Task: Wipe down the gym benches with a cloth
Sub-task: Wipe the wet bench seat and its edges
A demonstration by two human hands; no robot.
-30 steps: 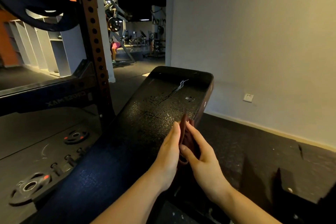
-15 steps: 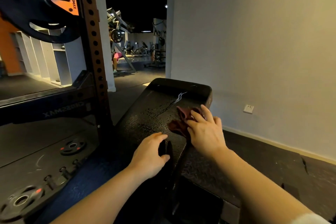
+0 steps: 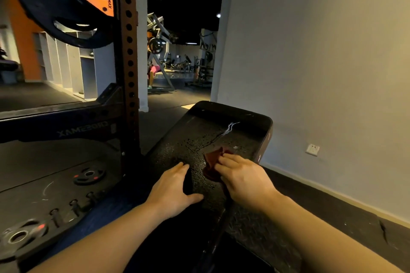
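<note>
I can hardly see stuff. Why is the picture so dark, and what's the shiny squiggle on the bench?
Head view: the gym is dimly lit, so the bench pad looks nearly black; the squiggle is glare on wet streaks beyond the cloth; the wide lens bends the rack post.

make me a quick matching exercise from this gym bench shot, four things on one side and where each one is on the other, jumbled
Things:
1. cloth
2. left hand
3. weight plate
4. wall socket

Places:
A. flat on the floor by the rack
B. low on the wall at the right
C. under the right hand on the bench pad
D. resting on the pad's near left part

Pairs: 1-C, 2-D, 3-A, 4-B
</note>
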